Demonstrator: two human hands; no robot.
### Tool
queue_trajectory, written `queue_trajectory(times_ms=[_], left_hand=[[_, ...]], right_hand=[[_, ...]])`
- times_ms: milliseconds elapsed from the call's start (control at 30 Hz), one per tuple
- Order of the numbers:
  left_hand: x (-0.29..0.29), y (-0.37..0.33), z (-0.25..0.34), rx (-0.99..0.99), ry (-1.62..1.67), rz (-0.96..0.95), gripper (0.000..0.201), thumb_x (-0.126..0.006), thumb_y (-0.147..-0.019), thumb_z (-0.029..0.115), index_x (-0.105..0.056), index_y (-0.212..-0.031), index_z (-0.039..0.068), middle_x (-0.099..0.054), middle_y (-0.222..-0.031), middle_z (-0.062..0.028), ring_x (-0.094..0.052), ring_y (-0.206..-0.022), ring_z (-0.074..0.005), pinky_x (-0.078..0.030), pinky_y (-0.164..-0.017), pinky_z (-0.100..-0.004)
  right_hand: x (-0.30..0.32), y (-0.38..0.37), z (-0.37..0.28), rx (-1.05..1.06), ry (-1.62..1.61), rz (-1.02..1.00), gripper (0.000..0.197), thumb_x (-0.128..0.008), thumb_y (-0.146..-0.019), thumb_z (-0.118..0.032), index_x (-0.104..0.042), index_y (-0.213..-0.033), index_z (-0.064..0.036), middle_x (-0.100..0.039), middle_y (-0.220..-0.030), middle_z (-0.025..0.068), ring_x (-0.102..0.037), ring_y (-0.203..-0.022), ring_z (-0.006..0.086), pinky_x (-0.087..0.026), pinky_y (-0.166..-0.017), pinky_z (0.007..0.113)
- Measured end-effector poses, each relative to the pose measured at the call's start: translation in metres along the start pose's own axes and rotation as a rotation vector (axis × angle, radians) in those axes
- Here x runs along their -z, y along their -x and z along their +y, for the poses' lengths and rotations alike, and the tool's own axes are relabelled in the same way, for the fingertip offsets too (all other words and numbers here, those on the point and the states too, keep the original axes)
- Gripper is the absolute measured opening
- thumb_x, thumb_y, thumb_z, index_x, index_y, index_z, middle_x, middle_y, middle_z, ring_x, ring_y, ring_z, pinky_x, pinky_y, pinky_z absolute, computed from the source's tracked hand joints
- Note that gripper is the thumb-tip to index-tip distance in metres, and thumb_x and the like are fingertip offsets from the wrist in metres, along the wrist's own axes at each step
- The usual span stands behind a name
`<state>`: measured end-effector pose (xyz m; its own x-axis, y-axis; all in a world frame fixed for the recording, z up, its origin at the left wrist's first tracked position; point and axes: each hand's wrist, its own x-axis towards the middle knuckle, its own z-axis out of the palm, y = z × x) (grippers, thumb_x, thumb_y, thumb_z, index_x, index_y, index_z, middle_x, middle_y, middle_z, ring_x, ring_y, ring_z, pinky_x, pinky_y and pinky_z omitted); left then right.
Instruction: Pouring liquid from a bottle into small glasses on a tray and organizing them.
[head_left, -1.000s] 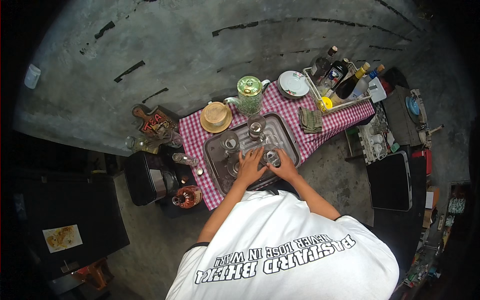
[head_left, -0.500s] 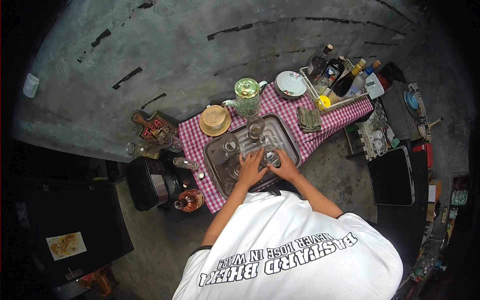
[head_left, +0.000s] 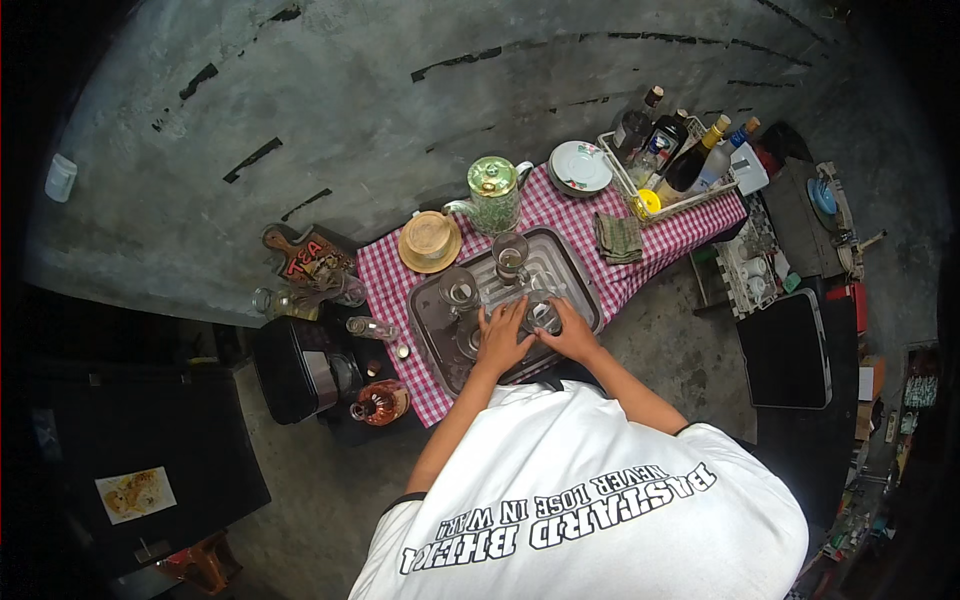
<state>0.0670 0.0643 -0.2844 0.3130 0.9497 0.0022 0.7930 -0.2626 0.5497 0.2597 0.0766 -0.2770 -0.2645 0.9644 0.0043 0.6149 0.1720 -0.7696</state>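
A clear glass (head_left: 543,317) stands on the dark serving tray (head_left: 421,345) near its front right. My left hand (head_left: 503,338) is against the left side of this glass, with its fingers reaching forward and its thumb by the near side. From the right, my right hand (head_left: 572,335) curves around the same glass, thumb and fingers on its side. Behind my hands, another glass (head_left: 459,288) and a taller glass (head_left: 511,255) stand on the tray. One more glass (head_left: 468,340) is partly hidden beside my left hand.
Behind the tray are a green teapot (head_left: 495,195) and a woven lidded container (head_left: 430,238). A folded green cloth (head_left: 618,239) lies right of it, with stacked plates (head_left: 581,168) and a bottle basket (head_left: 685,205) farther back. A small bottle (head_left: 371,328) stands at the left edge.
Both hands stay at the same glass with hardly any movement. The view has shifted very slightly.
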Motion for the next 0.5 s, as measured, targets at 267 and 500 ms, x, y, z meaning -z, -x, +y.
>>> queue_trajectory(times_ms=[267, 500], left_hand=[[-0.0004, -0.0002, -0.0004, -0.011, -0.008, 0.011, 0.087, -0.072, -0.08, 0.034, -0.03, -0.154, 0.014, -0.049, -0.143, -0.0101, -0.043, -0.133, -0.0318, -0.011, -0.116, -0.0607], [0.0012, -0.0008, -0.0006, 0.007, 0.018, -0.008, 0.085, -0.072, -0.081, 0.034, -0.032, -0.153, 0.016, -0.05, -0.142, -0.0096, -0.043, -0.133, -0.0291, -0.012, -0.115, -0.0599]], right_hand=[[0.0028, -0.0008, -0.0036, -0.046, 0.001, -0.038, 0.071, -0.075, -0.079, -0.034, -0.047, -0.134, 0.0, -0.055, -0.127, 0.0205, -0.057, -0.117, 0.0393, -0.048, -0.095, 0.044], [0.0018, -0.001, -0.003, -0.03, 0.011, -0.026, 0.071, -0.076, -0.078, -0.035, -0.047, -0.133, 0.0, -0.054, -0.127, 0.0203, -0.057, -0.116, 0.0391, -0.048, -0.095, 0.044]])
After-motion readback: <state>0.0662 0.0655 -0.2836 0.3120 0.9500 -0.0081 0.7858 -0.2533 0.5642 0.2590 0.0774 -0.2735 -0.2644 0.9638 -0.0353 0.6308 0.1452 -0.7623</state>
